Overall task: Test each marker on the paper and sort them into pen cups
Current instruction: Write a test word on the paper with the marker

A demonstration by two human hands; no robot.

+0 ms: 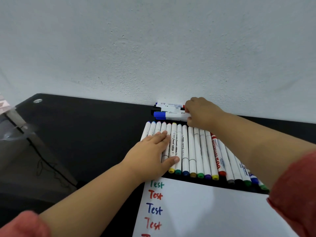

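The right hand [201, 112], just right of the frame's centre, curls its fingers round the end of a blue-capped marker [171, 115] that lies crosswise near the wall, its cap pointing to the left of the frame. That marker is the nearest of a small stack of whiteboard markers [169, 106] lying side by side against the wall; one behind it shows a red end beside the knuckles, and another has a black cap.

The left hand [153, 151] lies flat, fingers straight and together, pressing down on the left end of a long row of markers [196, 151]. Its thumb stretches across the lower barrels near a yellow cap. So the left grip is spread flat and holds nothing, while the right grip is closed on the blue-capped marker.

The row runs from centre to lower right, white barrels touching, coloured caps toward the camera: yellow, green, blue, olive, green, purple, yellow, red, grey, black, green, blue. One barrel reads "WHITEBOARD" in red.

Below the row, a white paper [205, 211] carries the word "Test" written in green, red, blue and red down its left edge. All rest on a black worktop [94, 125] against a pale wall [153, 48]. Both sleeves are red. No pen cups are seen.
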